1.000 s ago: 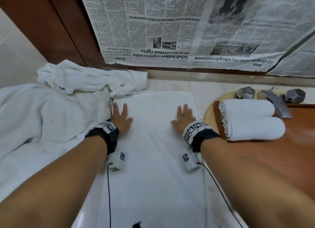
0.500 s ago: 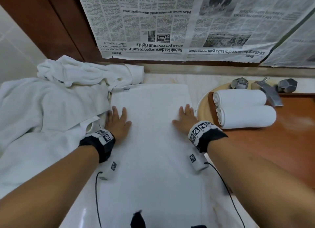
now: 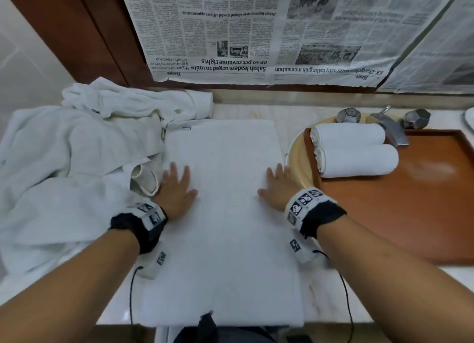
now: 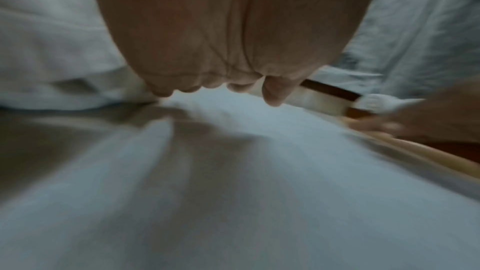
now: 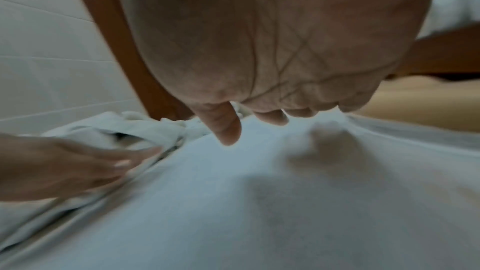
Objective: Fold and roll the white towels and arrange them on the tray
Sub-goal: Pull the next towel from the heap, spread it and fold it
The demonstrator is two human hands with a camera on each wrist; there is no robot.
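A white towel (image 3: 225, 214) lies folded into a long flat strip down the middle of the counter. My left hand (image 3: 177, 186) lies flat on its left edge with fingers straight. My right hand (image 3: 278, 186) lies flat on its right edge, fingers straight too. Two rolled white towels (image 3: 354, 150) lie side by side at the far left end of the brown wooden tray (image 3: 410, 201). In the left wrist view the left hand (image 4: 221, 85) hovers just over the towel (image 4: 233, 192); the right wrist view shows the right hand (image 5: 259, 118) over the towel (image 5: 259, 213).
A heap of loose white towels (image 3: 77, 168) covers the counter on the left. The tray rests over a beige basin (image 3: 297, 158) with a metal tap (image 3: 389, 130) and two knobs behind it. Newspaper (image 3: 282, 32) covers the wall ahead. The counter's front edge is near my body.
Both hands have slid toward me along the towel's edges, pressing it flat. The view has tilted down a little.
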